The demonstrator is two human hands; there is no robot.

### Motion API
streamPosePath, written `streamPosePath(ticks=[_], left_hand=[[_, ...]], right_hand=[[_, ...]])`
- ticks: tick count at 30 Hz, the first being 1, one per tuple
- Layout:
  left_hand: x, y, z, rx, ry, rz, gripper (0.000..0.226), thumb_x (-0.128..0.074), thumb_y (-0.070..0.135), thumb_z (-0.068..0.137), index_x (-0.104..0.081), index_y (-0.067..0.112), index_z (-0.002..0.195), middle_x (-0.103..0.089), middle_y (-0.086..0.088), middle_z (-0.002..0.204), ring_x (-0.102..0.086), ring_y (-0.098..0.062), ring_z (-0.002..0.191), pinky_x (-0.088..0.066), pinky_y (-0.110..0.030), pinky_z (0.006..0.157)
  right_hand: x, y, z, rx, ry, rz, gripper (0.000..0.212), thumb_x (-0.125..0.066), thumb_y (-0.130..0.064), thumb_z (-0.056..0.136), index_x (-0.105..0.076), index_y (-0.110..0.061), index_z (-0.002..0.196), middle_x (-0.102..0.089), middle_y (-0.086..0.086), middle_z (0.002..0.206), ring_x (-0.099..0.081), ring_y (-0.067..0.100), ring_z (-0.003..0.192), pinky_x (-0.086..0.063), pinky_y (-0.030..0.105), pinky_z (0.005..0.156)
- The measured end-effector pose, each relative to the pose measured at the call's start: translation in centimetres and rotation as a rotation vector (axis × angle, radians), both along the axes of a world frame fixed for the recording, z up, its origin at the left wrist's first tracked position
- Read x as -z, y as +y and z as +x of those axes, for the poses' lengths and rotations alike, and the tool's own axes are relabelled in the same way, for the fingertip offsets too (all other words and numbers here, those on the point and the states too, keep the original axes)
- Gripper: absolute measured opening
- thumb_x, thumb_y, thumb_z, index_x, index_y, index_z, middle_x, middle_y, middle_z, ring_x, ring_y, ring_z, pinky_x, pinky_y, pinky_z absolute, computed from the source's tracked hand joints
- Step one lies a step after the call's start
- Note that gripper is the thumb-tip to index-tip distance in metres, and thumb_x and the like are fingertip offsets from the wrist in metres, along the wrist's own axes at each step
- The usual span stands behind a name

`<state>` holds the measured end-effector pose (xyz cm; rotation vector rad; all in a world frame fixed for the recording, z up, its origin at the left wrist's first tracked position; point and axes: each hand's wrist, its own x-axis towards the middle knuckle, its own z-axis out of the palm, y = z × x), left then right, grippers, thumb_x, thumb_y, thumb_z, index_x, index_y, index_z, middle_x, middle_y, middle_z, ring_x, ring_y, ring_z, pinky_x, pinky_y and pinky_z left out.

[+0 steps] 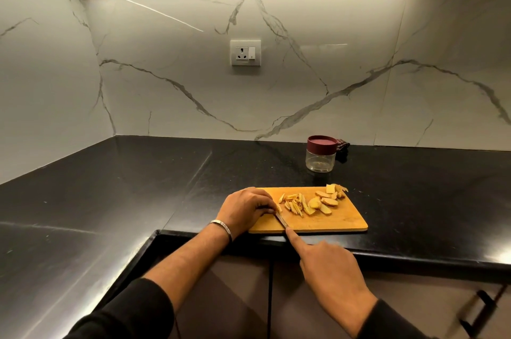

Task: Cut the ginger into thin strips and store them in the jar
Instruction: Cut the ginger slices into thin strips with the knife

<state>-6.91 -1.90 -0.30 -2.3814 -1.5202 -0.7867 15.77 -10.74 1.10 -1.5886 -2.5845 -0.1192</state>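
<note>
The black counter (110, 200) carries a wooden cutting board (343, 221). The lidded jar (321, 153) stands beyond both grips. Left grip (244, 207) pinches a ginger piece (279, 208); ginger strips (294, 204) lie just right. Right grip (329, 264) clasps the knife (282, 220), forefinger along it.

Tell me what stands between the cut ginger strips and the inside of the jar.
The maroon lid is on the jar, closing it. Between the ginger strips on the cutting board and the jar lies only bare black counter; nothing visible blocks that path.
</note>
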Motion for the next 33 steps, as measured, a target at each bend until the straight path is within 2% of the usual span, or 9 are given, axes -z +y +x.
streamPosePath(ticks=[3, 8, 11, 13, 16, 20, 24, 29, 33], left_hand=[[-0.2, 0.1, 0.0, 0.01, 0.051, -0.038, 0.022, -0.063, 0.03, 0.094, -0.073, 0.036, 0.113, -0.066, 0.011, 0.116, -0.057, -0.007, 0.101, -0.054, -0.023, 0.077], [-0.5, 0.5, 0.0, 0.031, 0.13, -0.09, 0.029, -0.059, 0.026, 0.098, -0.067, 0.039, 0.122, -0.058, 0.008, 0.122, -0.053, -0.01, 0.107, -0.054, -0.029, 0.08], [-0.4, 0.6, 0.2, 0.029, 0.04, -0.087, 0.025, -0.061, 0.026, 0.096, -0.069, 0.031, 0.119, -0.062, 0.006, 0.12, -0.058, -0.012, 0.107, -0.054, -0.031, 0.088], [-0.1, 0.5, 0.2, 0.016, -0.019, -0.076, 0.017, -0.064, 0.026, 0.094, -0.071, 0.026, 0.11, -0.068, 0.005, 0.112, -0.063, -0.012, 0.101, -0.055, -0.034, 0.087], [0.1, 0.3, 0.0, 0.013, -0.055, -0.042, 0.014, -0.068, 0.027, 0.092, -0.075, 0.027, 0.103, -0.072, 0.008, 0.105, -0.066, -0.009, 0.095, -0.057, -0.033, 0.082], [-0.2, 0.0, 0.2, 0.039, -0.043, -0.036, 0.018, -0.067, 0.027, 0.092, -0.076, 0.029, 0.107, -0.072, 0.011, 0.112, -0.065, -0.006, 0.102, -0.056, -0.027, 0.086], [-0.6, 0.2, 0.2, 0.075, 0.016, -0.053, 0.019, -0.065, 0.026, 0.093, -0.075, 0.031, 0.109, -0.067, 0.01, 0.116, -0.06, -0.007, 0.103, -0.055, -0.027, 0.086], [-0.6, 0.0, 0.2, 0.074, 0.026, 0.014, 0.014, -0.069, 0.029, 0.09, -0.076, 0.029, 0.103, -0.073, 0.009, 0.103, -0.067, -0.008, 0.092, -0.059, -0.029, 0.078], [-0.4, -0.1, 0.2, 0.061, 0.047, 0.058, 0.012, -0.071, 0.03, 0.089, -0.075, 0.029, 0.1, -0.074, 0.007, 0.095, -0.069, -0.011, 0.086, -0.06, -0.031, 0.069]], right_hand=[[0.0, 0.0, 0.0, 0.007, 0.009, -0.004, 0.065, -0.038, -0.028, 0.108, 0.0, -0.04, 0.159, -0.047, 0.001, 0.09, -0.045, 0.018, 0.078, -0.039, 0.033, 0.068], [0.2, 0.1, -0.1, 0.011, 0.013, -0.017, 0.065, -0.039, -0.031, 0.108, 0.0, -0.042, 0.158, -0.053, 0.002, 0.094, -0.058, 0.019, 0.088, -0.044, 0.033, 0.071], [0.0, 0.1, 0.0, 0.012, 0.049, -0.029, 0.062, -0.036, -0.034, 0.108, -0.001, -0.043, 0.158, -0.05, -0.001, 0.091, -0.051, 0.015, 0.081, -0.045, 0.032, 0.073], [-0.2, 0.0, 0.2, 0.011, 0.098, -0.042, 0.059, -0.034, -0.035, 0.108, -0.003, -0.044, 0.158, -0.05, -0.003, 0.089, -0.049, 0.013, 0.079, -0.044, 0.03, 0.073], [-0.4, -0.2, 0.4, 0.012, 0.164, -0.059, 0.058, -0.032, -0.036, 0.108, -0.004, -0.045, 0.158, -0.05, -0.004, 0.088, -0.048, 0.012, 0.078, -0.04, 0.027, 0.071], [-0.3, -0.3, 0.6, 0.036, 0.251, -0.065, 0.057, -0.032, -0.037, 0.108, -0.008, -0.043, 0.158, -0.049, -0.006, 0.085, -0.045, 0.009, 0.071, -0.036, 0.024, 0.065], [-0.1, -0.1, 0.9, 0.046, 0.352, -0.078, 0.056, -0.035, -0.037, 0.107, -0.012, -0.045, 0.158, -0.051, -0.008, 0.079, -0.048, 0.008, 0.067, -0.033, 0.022, 0.057], [-0.2, 0.6, 0.6, 0.013, 0.45, -0.131, 0.054, -0.036, -0.035, 0.107, -0.018, -0.045, 0.156, -0.058, -0.007, 0.08, -0.056, 0.009, 0.072, -0.045, 0.022, 0.062], [-0.3, 1.2, -0.2, -0.006, 0.496, -0.169, 0.052, -0.037, -0.034, 0.107, -0.021, -0.044, 0.156, -0.056, -0.009, 0.075, -0.054, 0.007, 0.065, -0.035, 0.018, 0.053]])
